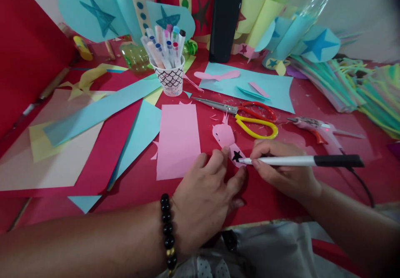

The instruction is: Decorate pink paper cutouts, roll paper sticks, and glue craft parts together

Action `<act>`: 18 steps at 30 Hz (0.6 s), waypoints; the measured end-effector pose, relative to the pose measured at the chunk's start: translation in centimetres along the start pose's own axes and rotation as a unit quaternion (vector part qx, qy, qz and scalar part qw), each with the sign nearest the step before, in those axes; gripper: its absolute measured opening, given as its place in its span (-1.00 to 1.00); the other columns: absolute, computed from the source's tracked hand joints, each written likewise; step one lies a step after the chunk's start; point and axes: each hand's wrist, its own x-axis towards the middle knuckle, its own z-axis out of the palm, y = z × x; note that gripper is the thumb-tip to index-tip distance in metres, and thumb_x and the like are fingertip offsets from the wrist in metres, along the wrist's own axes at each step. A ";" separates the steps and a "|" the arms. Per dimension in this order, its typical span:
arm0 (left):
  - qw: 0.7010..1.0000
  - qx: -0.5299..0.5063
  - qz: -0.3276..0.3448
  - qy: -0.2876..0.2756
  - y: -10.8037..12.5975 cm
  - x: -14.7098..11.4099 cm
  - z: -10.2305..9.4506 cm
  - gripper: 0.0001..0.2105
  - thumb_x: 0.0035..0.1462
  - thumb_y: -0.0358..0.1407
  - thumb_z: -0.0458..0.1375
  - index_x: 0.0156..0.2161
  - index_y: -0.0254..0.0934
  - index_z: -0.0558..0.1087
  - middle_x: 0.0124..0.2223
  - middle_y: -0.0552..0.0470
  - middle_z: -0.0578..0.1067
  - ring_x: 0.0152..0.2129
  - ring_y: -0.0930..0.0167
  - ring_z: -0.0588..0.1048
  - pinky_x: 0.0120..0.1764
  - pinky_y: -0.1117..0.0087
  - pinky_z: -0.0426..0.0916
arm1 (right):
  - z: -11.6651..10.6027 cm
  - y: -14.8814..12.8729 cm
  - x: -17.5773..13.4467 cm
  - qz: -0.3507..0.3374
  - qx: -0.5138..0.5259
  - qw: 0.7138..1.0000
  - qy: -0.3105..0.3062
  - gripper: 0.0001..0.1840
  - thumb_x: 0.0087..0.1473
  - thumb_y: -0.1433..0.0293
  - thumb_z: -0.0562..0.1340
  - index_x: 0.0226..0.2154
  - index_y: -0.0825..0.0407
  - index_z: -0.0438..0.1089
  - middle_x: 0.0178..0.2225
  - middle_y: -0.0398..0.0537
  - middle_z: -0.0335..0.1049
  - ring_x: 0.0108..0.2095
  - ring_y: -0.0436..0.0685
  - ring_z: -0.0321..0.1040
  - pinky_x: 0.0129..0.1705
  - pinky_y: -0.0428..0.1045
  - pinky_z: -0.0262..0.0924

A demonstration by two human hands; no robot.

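Note:
My right hand (281, 167) grips a white marker pen (290, 160) with a black cap end. Its tip touches a black star (236, 156) drawn on a small pink paper cutout (224, 135). The cutout has a rounded, curled upper part with small dark marks. My left hand (208, 184), wearing a black bead bracelet, pins the cutout to the red table, its fingers bent along the lower edge. Just left of those fingers lies a pink paper rectangle (178, 140). Scissors (250, 117) with one red and one yellow handle rest above the cutout.
A paper cup of markers (168, 76) stands mid-table. At the right lie a glue gun (325, 132) with a cord and bundled coloured strips (331, 82). A black phone (225, 23) leans upright behind. Coloured sheets (59, 153) overlap at left; decorated bottles (290, 40) line the back.

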 end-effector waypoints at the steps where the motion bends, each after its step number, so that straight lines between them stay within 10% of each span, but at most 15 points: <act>1: 1.000 0.000 0.000 0.001 0.0 0.0 0.0 -0.48 0.27 -0.04 -0.18 0.22 -0.29 0.12 0.22 -0.31 0.17 0.11 0.14 0.15 -0.02 0.14 0.16 | 0.0 0.0 0.0 -0.001 0.002 1.000 -0.001 -0.89 -0.04 0.55 0.19 -0.48 0.02 0.30 -0.55 -0.20 0.28 -0.55 -0.04 0.18 -0.50 -0.09 0.09; 18: 1.000 -0.002 0.004 -0.001 -0.1 0.0 -0.1 -0.49 0.27 -0.06 -0.16 0.23 -0.28 0.11 0.21 -0.31 0.19 0.12 0.12 0.14 -0.02 0.13 0.17 | -0.1 0.1 -0.1 0.024 -0.019 0.999 0.026 -0.88 -0.04 0.55 0.21 -0.49 0.02 0.30 -0.55 -0.19 0.30 -0.55 -0.03 0.21 -0.50 -0.09 0.10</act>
